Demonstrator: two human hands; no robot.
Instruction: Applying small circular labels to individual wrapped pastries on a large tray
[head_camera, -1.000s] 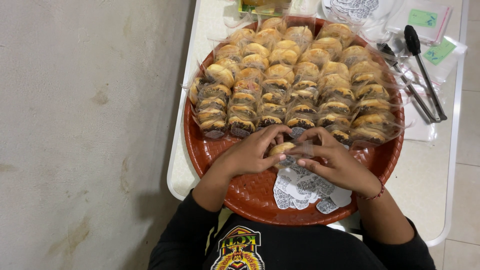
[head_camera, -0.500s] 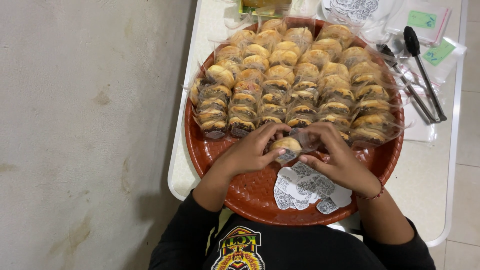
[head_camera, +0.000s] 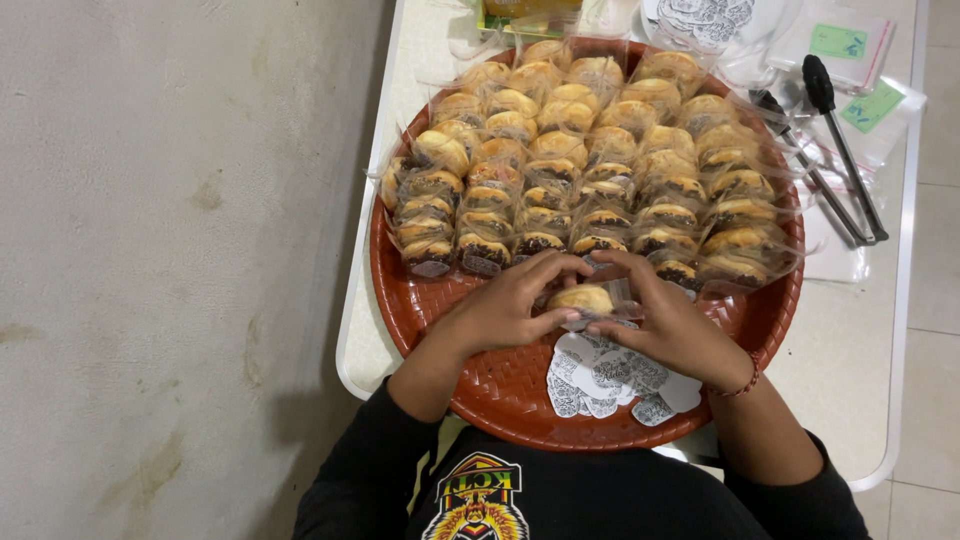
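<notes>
Holding one wrapped pastry (head_camera: 582, 299) clamped in the grip of left hand (head_camera: 500, 310) and right hand (head_camera: 670, 325) at tray (head_camera: 500, 385) centre; packed rows (head_camera: 590, 160) fill 12 o'clock, stickers (head_camera: 610, 380) at 6 o'clock unused.

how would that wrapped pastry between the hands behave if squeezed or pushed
The pastry looks baked and flaky, so it would probably crumble under a firm squeeze. Its clear wrapper seems thin and glossy, likely crinkly and a bit slippery. Held lightly by the left hand and right hand, it seems light; its rounded shape might rock on the woven tray.
</notes>
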